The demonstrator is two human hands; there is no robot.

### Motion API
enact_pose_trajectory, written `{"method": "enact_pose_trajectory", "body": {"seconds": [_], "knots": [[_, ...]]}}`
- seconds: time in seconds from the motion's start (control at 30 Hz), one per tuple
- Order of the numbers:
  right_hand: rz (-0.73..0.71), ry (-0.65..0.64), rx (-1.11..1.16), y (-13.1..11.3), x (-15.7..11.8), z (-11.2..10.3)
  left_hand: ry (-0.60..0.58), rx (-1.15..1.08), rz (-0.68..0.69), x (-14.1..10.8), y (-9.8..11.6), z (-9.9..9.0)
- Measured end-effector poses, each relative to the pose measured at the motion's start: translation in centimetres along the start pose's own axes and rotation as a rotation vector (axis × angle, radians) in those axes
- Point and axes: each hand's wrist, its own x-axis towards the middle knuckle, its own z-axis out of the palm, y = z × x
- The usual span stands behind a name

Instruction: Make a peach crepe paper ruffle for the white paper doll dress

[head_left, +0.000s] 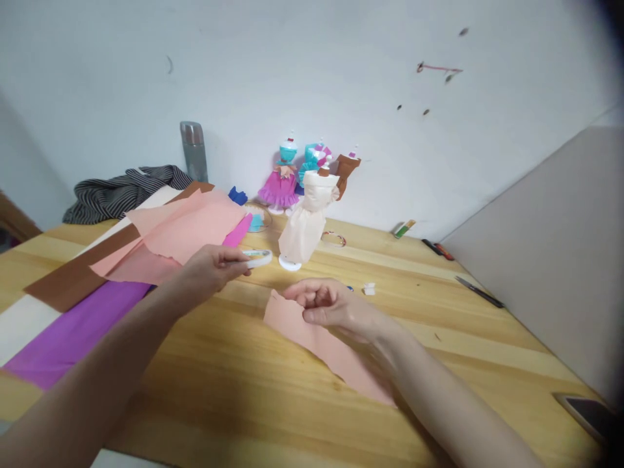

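My left hand (219, 266) pinches a white roll of tape (258, 259) over the table, left of the middle. My right hand (331, 305) is curled at the upper edge of a peach crepe paper strip (312, 341), with the thumb against it. The strip slants down to the right, partly under my wrist. Just beyond my hands stands a small dress form in a cream paper dress (305, 218) on a white round base.
Sheets of peach crepe paper (190, 227), brown and purple lie at left. A striped cloth (131, 192) and a flask (194, 151) sit behind. Other dressed forms (280, 185) stand by the wall. A utility knife (480, 292) and a phone (582, 416) are at right.
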Motion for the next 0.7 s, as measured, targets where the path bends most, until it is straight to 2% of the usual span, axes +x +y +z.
{"method": "enact_pose_trajectory", "body": {"seconds": [0.07, 0.17, 0.27, 0.4, 0.57, 0.7], "knots": [[-0.008, -0.040, 0.004, -0.5, -0.7, 0.6, -0.020, 0.054, 0.108, -0.2, -0.2, 0.3], [0.004, -0.031, -0.048, -1.6, -1.7, 1.6, 0.045, 0.119, 0.215, -0.4, -0.8, 1.0], [-0.005, 0.067, -0.175, -2.5, -2.6, 2.5, 0.138, 0.173, 0.258, -0.5, -1.4, 1.8], [-0.088, 0.164, -0.336, -2.4, -2.7, 3.1, 0.194, 0.210, 0.273, -0.7, -1.1, 3.0], [-0.105, 0.190, -0.403, -2.0, -2.6, 2.9, 0.175, 0.201, 0.324, -1.0, -0.5, 4.1], [-0.166, 0.224, -0.452, -2.6, -2.9, 3.1, 0.030, 0.124, 0.243, -0.9, -0.5, 4.8]]}}
